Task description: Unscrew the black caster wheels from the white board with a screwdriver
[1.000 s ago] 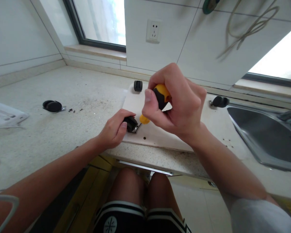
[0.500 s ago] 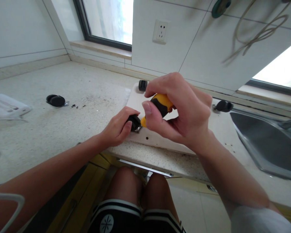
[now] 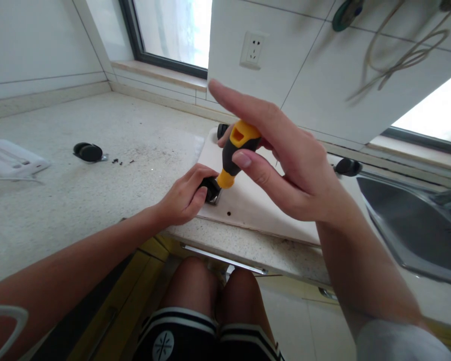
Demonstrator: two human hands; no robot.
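Observation:
A black caster wheel (image 3: 212, 189) with a metal plate sits at the near left corner of a white board (image 3: 255, 210). My left hand (image 3: 186, 195) is closed round this caster, pressing it against the board. In my right hand (image 3: 285, 160) is a yellow and black screwdriver (image 3: 236, 153), gripped between thumb and fingers while the index finger stretches out past the handle. The screwdriver leans over the caster's plate; its tip is hidden behind the caster and handle. A small dark hole (image 3: 229, 213) shows in the board near its front edge.
Another caster (image 3: 88, 152) lies on the counter at left, with several small screws (image 3: 117, 161) beside it. More casters stand at the board's far left corner (image 3: 221, 131) and far right corner (image 3: 348, 167). A white power bank (image 3: 15, 161) lies far left; a steel sink (image 3: 409, 220) is right.
My right hand has loosened and its index finger has straightened away from the handle. The screwdriver now stands more upright. My left hand stays on the caster.

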